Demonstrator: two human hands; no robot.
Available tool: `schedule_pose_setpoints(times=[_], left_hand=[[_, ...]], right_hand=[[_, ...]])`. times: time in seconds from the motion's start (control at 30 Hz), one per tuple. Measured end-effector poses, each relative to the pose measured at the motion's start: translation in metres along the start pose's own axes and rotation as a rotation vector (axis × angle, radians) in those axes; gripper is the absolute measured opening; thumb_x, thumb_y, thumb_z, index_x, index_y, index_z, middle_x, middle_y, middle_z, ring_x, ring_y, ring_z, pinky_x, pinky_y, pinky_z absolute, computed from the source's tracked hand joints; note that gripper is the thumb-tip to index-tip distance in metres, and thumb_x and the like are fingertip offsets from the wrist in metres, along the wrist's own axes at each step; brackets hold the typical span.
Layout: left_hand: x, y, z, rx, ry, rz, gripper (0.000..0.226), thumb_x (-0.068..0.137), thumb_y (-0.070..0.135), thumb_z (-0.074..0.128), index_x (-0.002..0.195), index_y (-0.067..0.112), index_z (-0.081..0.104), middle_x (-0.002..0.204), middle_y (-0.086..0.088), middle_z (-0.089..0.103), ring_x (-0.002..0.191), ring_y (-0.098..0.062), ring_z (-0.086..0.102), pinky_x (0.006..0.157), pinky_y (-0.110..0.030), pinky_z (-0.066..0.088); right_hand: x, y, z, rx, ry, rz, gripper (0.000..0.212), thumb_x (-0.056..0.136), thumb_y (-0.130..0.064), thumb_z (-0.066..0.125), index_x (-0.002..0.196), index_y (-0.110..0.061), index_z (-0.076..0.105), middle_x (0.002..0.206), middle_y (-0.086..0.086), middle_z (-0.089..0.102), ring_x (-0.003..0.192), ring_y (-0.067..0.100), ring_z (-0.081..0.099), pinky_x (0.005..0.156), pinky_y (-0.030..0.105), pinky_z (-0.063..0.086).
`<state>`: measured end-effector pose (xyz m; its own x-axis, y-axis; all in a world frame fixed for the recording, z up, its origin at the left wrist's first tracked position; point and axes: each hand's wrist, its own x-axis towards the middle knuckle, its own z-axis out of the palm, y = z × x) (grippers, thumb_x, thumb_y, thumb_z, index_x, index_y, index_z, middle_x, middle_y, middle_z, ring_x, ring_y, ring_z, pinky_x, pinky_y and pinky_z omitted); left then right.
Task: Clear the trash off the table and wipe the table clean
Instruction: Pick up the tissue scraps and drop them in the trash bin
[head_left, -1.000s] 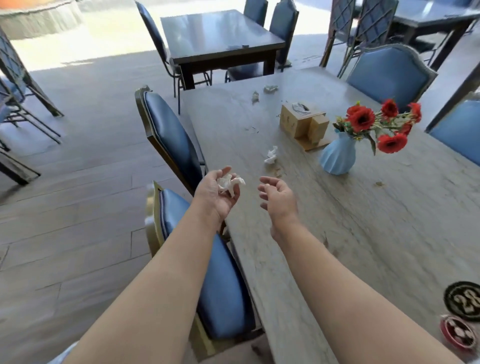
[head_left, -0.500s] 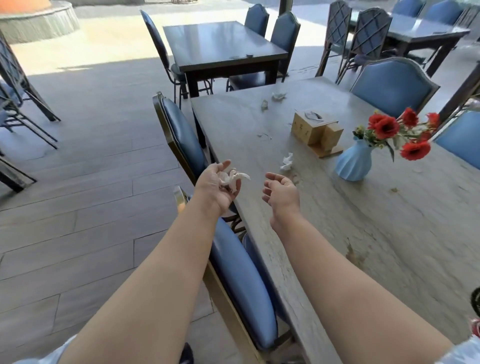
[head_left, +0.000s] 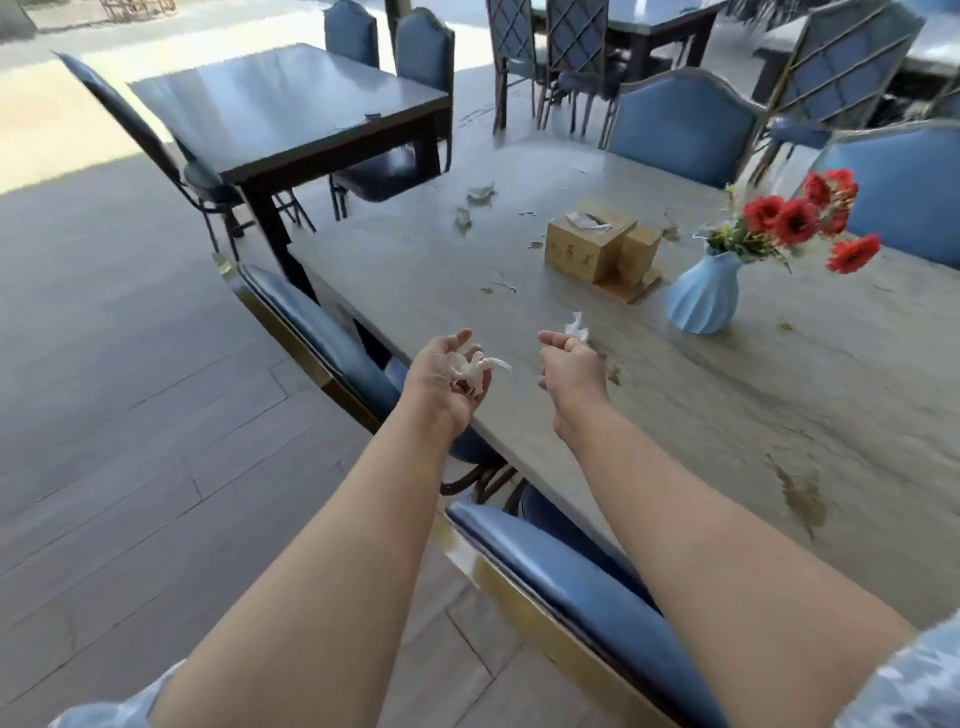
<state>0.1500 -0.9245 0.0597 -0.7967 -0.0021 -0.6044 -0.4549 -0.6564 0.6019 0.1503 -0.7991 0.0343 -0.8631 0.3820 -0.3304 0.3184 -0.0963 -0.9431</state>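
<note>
Head view, trash-collection stage, wiping not yet begun. Left hand palm-up off the near-left edge of the surface, grip cupped loosely round a collected tissue wad. Right hand over the near edge of the surface, fingers curled, grip apparently empty; exact closure hard to confirm from behind the knuckles. Next target, by judgement: crumpled white tissue lying on the surface just beyond the right hand. Next move, by judgement: short forward reach, pinch on the tissue, then transfer into the left palm. Light, compressible paper, so gentle pinch sufficient; risk of wind scatter or of dropping the held wad. Further trash at the far left end of the surface: torn scrap and smaller scrap, plus dry leaf bits scattered toward the middle. No cloth in view for the wipe step. Also on the surface: wooden tissue box at centre, blue vase with red flowers to its right, dark stains near right. Surroundings: blue padded chairs along the near-left side, dark square table far left, plank floor, sunlit ground beyond.
</note>
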Motion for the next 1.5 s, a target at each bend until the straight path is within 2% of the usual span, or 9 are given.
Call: schedule_pose_setpoints(times=[0.13, 0.23, 0.33, 0.53, 0.67, 0.87, 1.0, 1.37, 1.5], left_hand=[[0.034, 0.005, 0.01, 0.048, -0.029, -0.076, 0.015, 0.096, 0.016, 0.05, 0.088, 0.013, 0.062, 0.089, -0.007, 0.056, 0.073, -0.017, 0.055, 0.068, -0.024, 0.048], [0.068, 0.007, 0.021, 0.082, -0.036, -0.131, 0.012, 0.094, 0.015, 0.053, 0.088, 0.012, 0.063, 0.091, -0.007, 0.057, 0.073, -0.018, 0.056, 0.069, -0.024, 0.048], [0.107, 0.009, 0.032, 0.116, -0.016, -0.172, 0.006, 0.092, 0.014, 0.057, 0.092, 0.012, 0.063, 0.091, -0.008, 0.059, 0.072, -0.017, 0.057, 0.068, -0.026, 0.049], [0.166, 0.008, 0.048, 0.174, 0.033, -0.24, 0.008, 0.09, 0.013, 0.058, 0.091, 0.013, 0.065, 0.088, -0.007, 0.06, 0.069, -0.016, 0.057, 0.066, -0.026, 0.049], [0.187, 0.01, 0.051, 0.216, 0.045, -0.267, 0.009, 0.09, 0.014, 0.057, 0.089, 0.015, 0.066, 0.088, -0.006, 0.061, 0.069, -0.015, 0.057, 0.063, -0.025, 0.049], [0.202, 0.022, 0.053, 0.277, 0.03, -0.296, 0.009, 0.091, 0.015, 0.056, 0.09, 0.016, 0.066, 0.095, -0.005, 0.061, 0.069, -0.015, 0.057, 0.062, -0.024, 0.047], [0.211, 0.046, 0.057, 0.288, -0.001, -0.289, 0.008, 0.091, 0.013, 0.057, 0.089, 0.015, 0.064, 0.089, -0.005, 0.061, 0.067, -0.014, 0.057, 0.06, -0.022, 0.048], [0.251, 0.173, 0.047, 0.299, -0.306, -0.323, 0.02, 0.096, 0.019, 0.047, 0.077, 0.013, 0.053, 0.07, -0.005, 0.058, 0.053, -0.016, 0.057, 0.05, -0.022, 0.048], [0.269, 0.225, 0.025, 0.407, -0.301, -0.24, 0.013, 0.092, 0.017, 0.06, 0.084, 0.007, 0.055, 0.079, -0.01, 0.061, 0.058, -0.017, 0.06, 0.048, -0.022, 0.051]], right_hand=[[0.031, 0.01, 0.007, -0.133, 0.09, -0.028, 0.031, 0.091, -0.009, 0.043, 0.115, -0.02, 0.06, 0.099, -0.001, 0.057, 0.069, 0.011, 0.049, 0.059, 0.023, 0.043], [0.067, 0.02, 0.009, -0.369, 0.171, -0.07, 0.04, 0.084, -0.008, 0.045, 0.118, -0.022, 0.062, 0.125, 0.009, 0.047, 0.094, 0.023, 0.055, 0.076, 0.034, 0.052], [0.105, 0.021, 0.014, -0.604, 0.205, -0.121, 0.048, 0.083, -0.003, 0.044, 0.123, -0.022, 0.06, 0.133, 0.01, 0.042, 0.121, 0.031, 0.041, 0.102, 0.029, 0.037], [0.158, 0.025, 0.024, -1.005, 0.082, -0.075, 0.066, 0.082, 0.002, 0.037, 0.138, -0.031, 0.045, 0.154, -0.001, 0.021, 0.134, 0.025, 0.021, 0.106, 0.033, 0.028], [0.169, 0.031, 0.029, -1.136, 0.105, -0.053, 0.054, 0.086, 0.0, 0.042, 0.134, -0.022, 0.049, 0.147, -0.001, 0.033, 0.129, 0.027, 0.027, 0.097, 0.032, 0.035], [0.18, 0.033, 0.039, -0.794, 0.228, -0.027, 0.02, 0.086, -0.004, 0.054, 0.098, -0.009, 0.069, 0.122, 0.013, 0.056, 0.11, 0.029, 0.052, 0.074, 0.024, 0.035], [0.165, -0.007, 0.073, -0.463, 0.248, -0.18, 0.011, 0.089, -0.022, 0.064, 0.094, -0.017, 0.073, 0.092, -0.001, 0.068, 0.082, 0.014, 0.06, 0.065, 0.022, 0.04], [0.152, -0.059, 0.206, -0.489, 0.36, -0.305, 0.012, 0.077, -0.036, 0.075, 0.085, -0.029, 0.073, 0.076, -0.01, 0.054, 0.11, 0.02, 0.046, 0.095, 0.037, 0.042], [0.153, -0.071, 0.261, -0.512, 0.346, -0.336, 0.006, 0.084, -0.033, 0.07, 0.087, -0.034, 0.075, 0.103, -0.009, 0.063, 0.114, 0.02, 0.04, 0.1, 0.04, 0.037]])
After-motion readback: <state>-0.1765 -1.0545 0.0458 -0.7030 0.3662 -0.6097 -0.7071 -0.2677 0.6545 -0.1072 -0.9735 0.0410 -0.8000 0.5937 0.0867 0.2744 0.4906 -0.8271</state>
